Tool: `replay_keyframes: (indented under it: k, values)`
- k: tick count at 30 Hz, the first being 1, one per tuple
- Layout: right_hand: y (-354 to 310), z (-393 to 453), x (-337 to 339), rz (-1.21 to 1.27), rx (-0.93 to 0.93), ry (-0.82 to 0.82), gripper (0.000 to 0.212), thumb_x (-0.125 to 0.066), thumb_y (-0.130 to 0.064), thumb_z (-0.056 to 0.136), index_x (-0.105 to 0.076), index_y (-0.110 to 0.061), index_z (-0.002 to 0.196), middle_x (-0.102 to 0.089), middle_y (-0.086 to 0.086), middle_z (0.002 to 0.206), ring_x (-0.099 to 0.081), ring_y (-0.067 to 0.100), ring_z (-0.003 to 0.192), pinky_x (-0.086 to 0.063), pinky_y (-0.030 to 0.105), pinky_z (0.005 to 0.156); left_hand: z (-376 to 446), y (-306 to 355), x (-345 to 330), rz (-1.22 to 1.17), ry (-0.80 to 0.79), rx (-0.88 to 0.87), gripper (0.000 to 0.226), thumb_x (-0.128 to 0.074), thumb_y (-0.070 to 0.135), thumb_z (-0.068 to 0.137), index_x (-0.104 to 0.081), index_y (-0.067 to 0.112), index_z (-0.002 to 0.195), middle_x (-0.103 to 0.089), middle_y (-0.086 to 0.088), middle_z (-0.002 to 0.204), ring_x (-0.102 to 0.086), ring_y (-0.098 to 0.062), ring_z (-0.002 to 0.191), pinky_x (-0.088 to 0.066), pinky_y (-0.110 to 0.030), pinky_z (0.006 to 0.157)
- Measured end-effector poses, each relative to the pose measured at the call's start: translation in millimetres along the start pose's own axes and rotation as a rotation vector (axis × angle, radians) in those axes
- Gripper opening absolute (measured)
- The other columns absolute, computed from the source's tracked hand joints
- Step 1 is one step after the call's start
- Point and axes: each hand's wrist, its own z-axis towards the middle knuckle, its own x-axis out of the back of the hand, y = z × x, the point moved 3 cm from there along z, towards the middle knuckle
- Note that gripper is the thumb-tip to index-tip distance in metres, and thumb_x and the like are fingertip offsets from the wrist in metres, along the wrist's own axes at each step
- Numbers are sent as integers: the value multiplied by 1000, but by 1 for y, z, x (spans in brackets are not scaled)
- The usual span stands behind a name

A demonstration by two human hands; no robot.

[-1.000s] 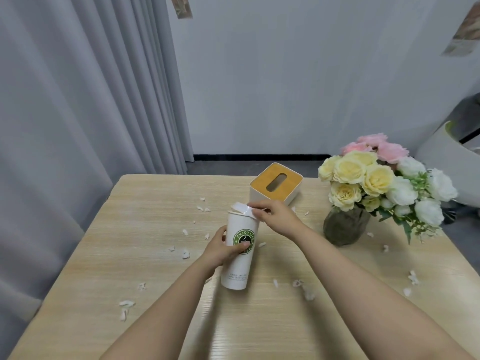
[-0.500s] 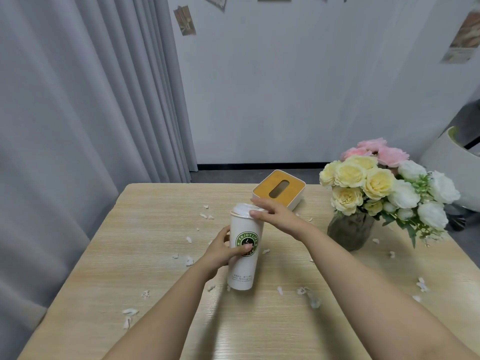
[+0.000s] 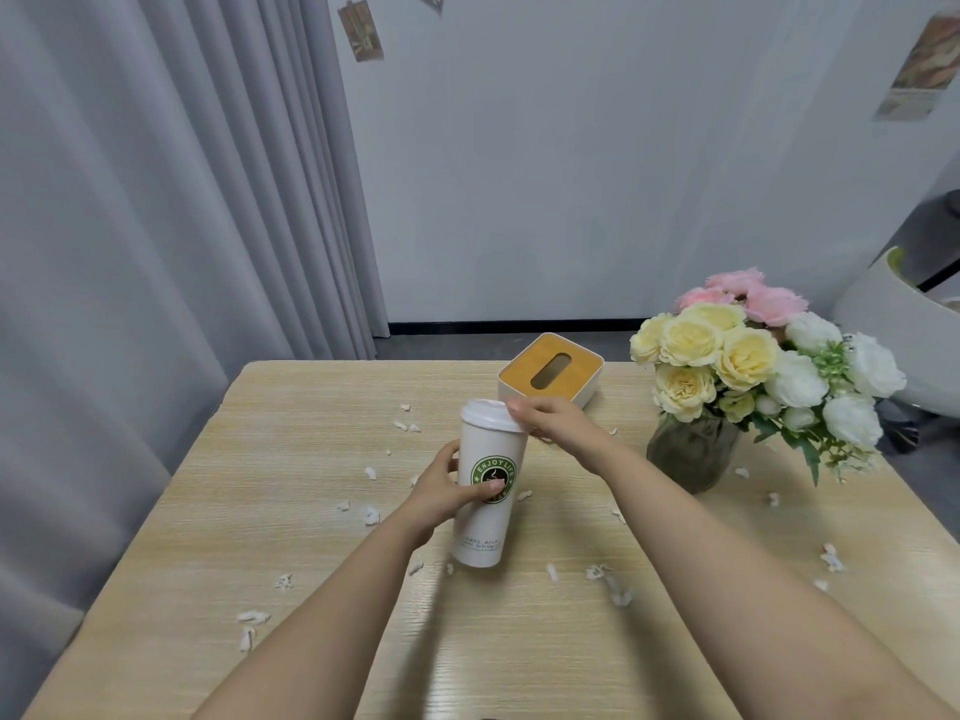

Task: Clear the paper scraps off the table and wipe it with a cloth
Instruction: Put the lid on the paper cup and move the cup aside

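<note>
Head view: at frame centre, the left hand [image 3: 441, 493] has its grip wrapped round a tall white paper cup with a green logo [image 3: 485, 491] standing on the light wooden desk [image 3: 291, 459]; the right hand [image 3: 558, 426] pinches its white plastic lid [image 3: 488, 414]. Small white paper scraps [image 3: 370, 514] lie scattered across the desk around the cup

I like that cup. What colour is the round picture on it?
Green and white with a dark middle, on the white cup; head view shows it.

Left hand [image 3: 441, 493] is gripping the white cup [image 3: 485, 485] mid-body, cup standing on the bench [image 3: 291, 491]. Right hand [image 3: 558, 426] is pinching the lid [image 3: 485, 414] rim at 3 o'clock. Paper scraps [image 3: 370, 514] are lying all around the cup. Tissue box [image 3: 550, 374] is sitting at 1 o'clock, flower vase [image 3: 693, 452] at 2 o'clock.
</note>
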Motion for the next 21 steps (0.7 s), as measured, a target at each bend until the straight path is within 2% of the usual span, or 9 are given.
replay_keyframes:
  k: [2,4,6,8,11,14,17,21]
  values:
    - [2,1,-1,18,14,20,21,-56,-35,92,-66,-20,102,-63,-10,106,-55,9,106,-43,29,95,1,0,-2,6,9,-5,91,-82,53,39,-44,37,120,-56,6,113,-59,-18,106,-53,-39,82]
    - [3,2,-2,26,16,32,35,-59,-38,89,-65,-14,114,-61,-3,123,-53,14,117,-41,36,104,1,-1,-3,19,17,-6,93,-82,53,39,-43,36,121,-55,8,112,-59,-18,106,-53,-40,85]
    - [5,2,-2,16,8,37,46,-61,-41,87,-62,-12,122,-57,0,131,-51,16,121,-39,40,107,3,-2,-3,37,27,-7,92,-83,51,41,-42,36,121,-54,10,111,-58,-18,106,-52,-43,88]
    - [6,1,-2,11,10,42,47,-62,-41,86,-61,-13,123,-57,0,131,-50,16,122,-38,41,108,4,-2,-1,73,43,-15,88,-84,48,45,-41,37,121,-53,13,109,-57,-16,105,-50,-43,90]
    - [9,2,0,16,11,57,44,-63,-42,85,-63,-15,120,-57,-2,130,-49,15,122,-37,38,107,5,0,-1,91,39,-30,91,-82,54,42,-41,40,122,-55,14,111,-57,-16,106,-49,-42,90]
    - [9,2,1,8,-14,59,42,-66,-43,83,-61,-24,120,-56,1,129,-48,16,122,-37,35,105,5,2,-6,26,4,-36,86,-84,49,45,-47,38,123,-58,7,115,-59,-19,107,-51,-34,78]
    - [9,1,2,12,-16,25,45,-67,-38,83,-58,-24,124,-51,1,135,-43,16,126,-34,36,108,7,2,-9,-39,-28,-29,81,-83,37,53,-49,32,126,-58,0,117,-60,-19,105,-50,-30,70]
    - [5,2,5,-9,-18,53,48,-69,-36,82,-58,-21,126,-50,3,136,-43,19,126,-36,38,107,9,2,-9,-13,-4,-58,88,-84,43,48,-47,34,128,-58,3,119,-60,-18,104,-51,-31,73]
